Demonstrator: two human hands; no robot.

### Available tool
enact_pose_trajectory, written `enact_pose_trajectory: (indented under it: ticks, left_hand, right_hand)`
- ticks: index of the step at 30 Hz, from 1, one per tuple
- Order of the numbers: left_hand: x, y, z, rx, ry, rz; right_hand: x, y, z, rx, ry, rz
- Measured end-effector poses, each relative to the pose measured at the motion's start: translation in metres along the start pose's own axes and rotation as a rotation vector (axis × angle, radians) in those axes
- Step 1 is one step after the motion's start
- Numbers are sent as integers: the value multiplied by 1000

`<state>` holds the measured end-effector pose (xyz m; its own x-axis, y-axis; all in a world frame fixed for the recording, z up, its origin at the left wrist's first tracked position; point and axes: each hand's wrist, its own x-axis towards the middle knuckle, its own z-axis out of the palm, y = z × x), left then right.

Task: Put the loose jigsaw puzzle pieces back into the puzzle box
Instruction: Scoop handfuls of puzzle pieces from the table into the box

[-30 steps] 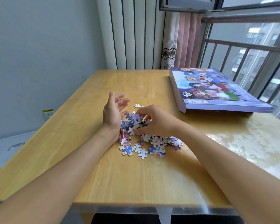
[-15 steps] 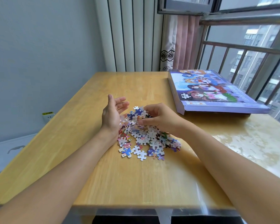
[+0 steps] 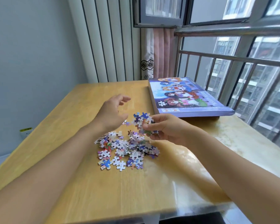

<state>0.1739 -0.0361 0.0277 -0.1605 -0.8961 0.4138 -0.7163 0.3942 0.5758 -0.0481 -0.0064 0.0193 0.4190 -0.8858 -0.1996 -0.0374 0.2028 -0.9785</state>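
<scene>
A heap of loose jigsaw pieces (image 3: 128, 149) lies in the middle of the wooden table (image 3: 74, 113). My right hand (image 3: 166, 128) is raised just above the heap's far side and grips a handful of pieces (image 3: 141, 121); a few dangle below it. My left hand (image 3: 111, 113) hovers to the left of that handful, fingers spread and curled, holding nothing. The puzzle box (image 3: 187, 97), purple with a cartoon picture on its lid, lies shut at the table's far right.
A window with a metal railing (image 3: 233, 59) runs along the right side of the table. A curtain (image 3: 158, 54) and a ribbed white panel (image 3: 107, 41) stand behind the table. The table's right part has a glossy, mottled surface.
My right hand has lifted off the heap with a handful of pieces. My left hand rose from the table beside the heap and moved up and away. The view tilted upward.
</scene>
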Motion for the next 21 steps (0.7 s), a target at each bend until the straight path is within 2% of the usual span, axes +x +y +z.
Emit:
enact_pose_trajectory:
  ticks: [3, 5, 9, 14, 17, 21]
  left_hand:
    - [18, 16, 21, 200, -265, 91]
    - [24, 26, 36, 198, -327, 142]
    - [38, 44, 64, 187, -188, 247]
    - [57, 45, 76, 132, -3, 198]
    - [68, 50, 75, -10, 104, 137]
    - [75, 60, 72, -103, 154, 111]
  right_hand:
    - [-16, 3, -19, 7, 31, 20]
    - [-25, 6, -28, 15, 37, 41]
    - [-44, 10, -45, 10, 56, 58]
    - [-54, 12, -65, 44, 70, 120]
    - [-50, 7, -74, 180, 130, 150]
    - [-40, -7, -87, 372, 239, 222]
